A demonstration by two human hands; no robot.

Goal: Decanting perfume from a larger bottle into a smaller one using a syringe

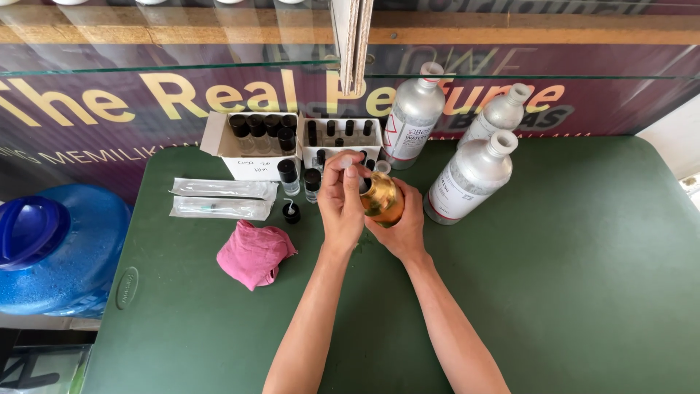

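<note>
Right hand point(397, 226) gripping amber bottle point(382, 198), left hand point(343, 201) pinching its top, 3 silver bottles point(470, 179) nearby

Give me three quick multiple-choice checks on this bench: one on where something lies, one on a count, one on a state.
1. Where is the pink cloth?
A. On the green table, to the left of the hands
B. Inside a white box
C. On top of the blue jug

2. How many large silver bottles stand on the table?
A. One
B. Three
C. Five

3. What is the right hand doing?
A. Resting flat on the table
B. Holding the gold bottle
C. Lifting a syringe packet

Answers:
1 A, the cloth lies on the tabletop beside the left forearm.
2 B, three stand at the back right.
3 B, its grip wraps the gold bottle while the left hand works at its top.
</note>
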